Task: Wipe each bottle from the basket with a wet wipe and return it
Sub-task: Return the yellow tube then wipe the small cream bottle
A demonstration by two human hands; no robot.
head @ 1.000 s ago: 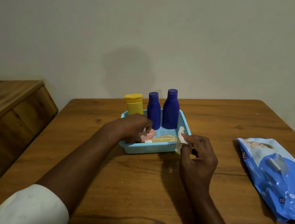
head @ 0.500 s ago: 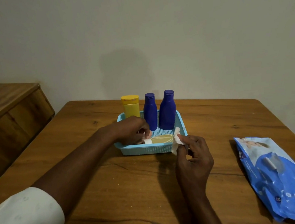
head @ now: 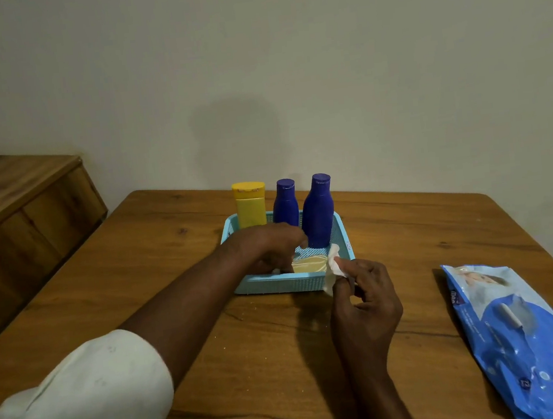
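A light-blue basket (head: 276, 283) stands on the wooden table (head: 138, 276). At its back stand a yellow bottle (head: 251, 208), a small blue bottle (head: 285, 205) and a taller blue bottle (head: 318, 214). A cream-coloured bottle (head: 310, 264) lies flat along the front of the basket. My left hand (head: 265, 248) reaches into the basket, its fingers curled over the left end of that lying bottle and hiding its cap. My right hand (head: 365, 302) pinches a crumpled white wet wipe (head: 332, 268) at the basket's front right corner.
A blue pack of wet wipes (head: 524, 336) lies on the table at the right, near the edge. A wooden sideboard (head: 10, 212) stands to the left of the table. A plain wall is close behind the basket.
My left hand has sunk lower into the basket with the lying bottle, and the pink cap is now hidden under the fingers. My right hand still holds the wipe at the same corner.
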